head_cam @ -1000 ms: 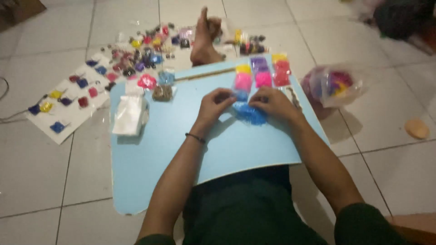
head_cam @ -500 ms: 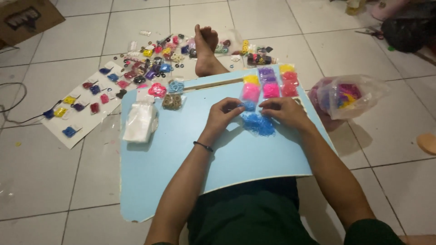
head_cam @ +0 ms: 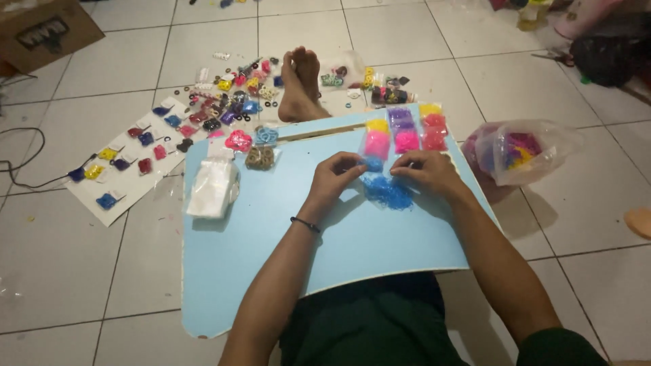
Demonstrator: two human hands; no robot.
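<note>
A light blue board (head_cam: 258, 230) rests over my lap. On it lies a loose pile of small blue bands (head_cam: 388, 193). My left hand (head_cam: 337, 175) pinches a small clear bag with blue bands (head_cam: 371, 163) just above the pile. My right hand (head_cam: 430, 173) is beside it, fingers bent, touching the pile's upper edge and the same small bag. Whether it grips the bag is unclear. Filled little bags in yellow, pink, purple and red (head_cam: 404, 130) lie in rows on the board's far end.
A stack of empty clear bags (head_cam: 213, 188) sits at the board's left. Pink, blue and brown packets (head_cam: 252, 144) lie nearby. My bare foot (head_cam: 300, 85) rests on the tiled floor among scattered packets (head_cam: 224, 95). A white sheet with coloured pieces (head_cam: 119, 163) is left, a plastic bag (head_cam: 519, 148) right.
The view has shifted slightly, so everything sits lower and to the right. Both hands stay over the blue pile, fingers working at the small bag.
</note>
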